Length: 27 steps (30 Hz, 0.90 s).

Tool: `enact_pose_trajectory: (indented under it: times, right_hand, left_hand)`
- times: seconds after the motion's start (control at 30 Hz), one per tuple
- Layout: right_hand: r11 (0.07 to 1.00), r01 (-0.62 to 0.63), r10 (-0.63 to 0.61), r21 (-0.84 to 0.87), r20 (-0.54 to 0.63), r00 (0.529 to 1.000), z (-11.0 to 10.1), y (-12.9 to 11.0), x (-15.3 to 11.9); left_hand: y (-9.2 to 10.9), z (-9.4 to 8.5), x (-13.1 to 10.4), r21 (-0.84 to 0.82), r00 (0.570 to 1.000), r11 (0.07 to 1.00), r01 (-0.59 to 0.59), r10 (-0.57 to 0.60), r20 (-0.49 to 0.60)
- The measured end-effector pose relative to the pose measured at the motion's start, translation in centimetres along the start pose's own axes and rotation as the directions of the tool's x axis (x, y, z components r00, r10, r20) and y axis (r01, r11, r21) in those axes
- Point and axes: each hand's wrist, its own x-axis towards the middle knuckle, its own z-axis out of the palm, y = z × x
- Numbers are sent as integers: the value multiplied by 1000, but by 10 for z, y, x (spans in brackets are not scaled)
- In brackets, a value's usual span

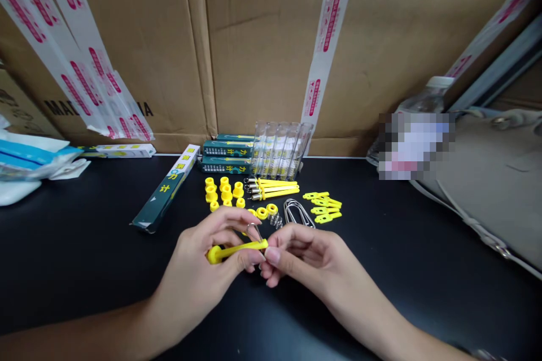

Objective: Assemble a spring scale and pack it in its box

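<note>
My left hand [203, 265] is closed round a slim yellow plastic rod [242, 249] with a round cap at its left end. A thin metal wire hook [254, 229] stands up at the rod's right tip. Thumb and fingers of my right hand [311, 256] are pinched together at that same tip, seemingly on the lower part of the hook, which the fingers largely hide. Just beyond the hands lie yellow rings [262, 213], small metal springs [276, 220] and large wire hooks [298, 213] in a pile.
Yellow flanged caps [226, 192], yellow rods with metal ends [275, 188] and flat yellow tabs [326, 217] lie behind. Clear tubes [282, 149] stand by green boxes [226, 149]; another box [167, 189] lies left. A bottle [438, 96] and grey bag [491, 180] are right.
</note>
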Motion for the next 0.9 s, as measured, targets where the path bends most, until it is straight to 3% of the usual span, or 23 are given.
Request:
enact_pose_trajectory:
  times: [0.07, 0.2, 0.33, 0.5, 0.63, 0.73, 0.83, 0.9]
  right_hand:
    - [999, 36, -36, -28, -9, 999, 0, -1, -2]
    - [998, 27, -27, -48, 3, 1000, -1, -3, -4]
    - [998, -52, 53, -28, 42, 998, -6, 0, -3]
    - [976, -166, 152, 139, 107, 983, -5, 14, 1]
    - [992, -34, 30, 122, 30, 999, 0, 18, -1]
    - [987, 120, -122, -106, -11, 992, -1, 15, -7]
    - [859, 296, -321, -418, 10, 947, -5, 12, -12]
    - [780, 374, -396, -502, 66, 916, -7, 10, -14]
  left_hand:
    - [-2, 0, -4, 167, 995, 981, -100, 99, 14]
    - [-3, -1, -9, 433, 955, 853, -290, 288, 73]
    - [0, -2, -7, 474, 933, 804, -360, 301, 198]
    - [1, -4, -6, 473, 879, 756, -452, 288, 380]
    - [0, -4, -8, 448, 837, 753, -481, 244, 489]
    - [1, -4, -8, 441, 827, 774, -454, 181, 533]
    - [2, -4, -8, 431, 838, 789, -438, 186, 512]
    - [2, -5, -8, 410, 865, 814, -411, 207, 457]
